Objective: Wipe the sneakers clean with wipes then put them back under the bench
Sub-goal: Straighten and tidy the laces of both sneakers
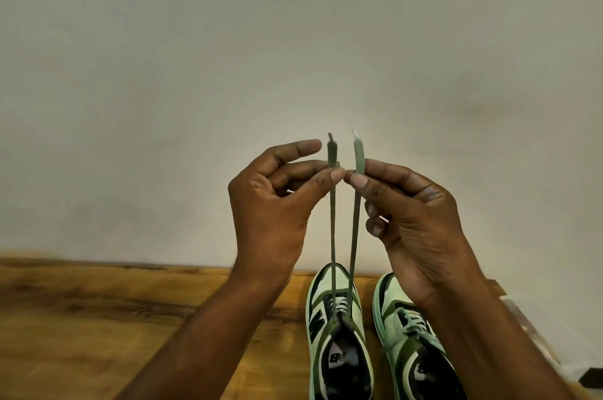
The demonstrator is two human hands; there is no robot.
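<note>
Two green, white and black sneakers stand side by side on a wooden surface point(98, 318), toes toward the wall. The left sneaker point(336, 334) has its two green lace ends pulled straight up. My left hand point(277, 203) pinches one lace end point(332, 220) between thumb and fingers. My right hand point(414, 213) pinches the other lace end point(355, 220) the same way. Both hands are raised in front of the wall, fingertips almost touching. The right sneaker point(408, 344) is partly hidden behind my right forearm, its laces tied.
A plain pale wall point(293, 40) rises straight behind the wooden surface. At the right edge, a light-coloured object point(538, 334) lies beside the wood, blurred, with something dark point(592, 378) at the lower right corner.
</note>
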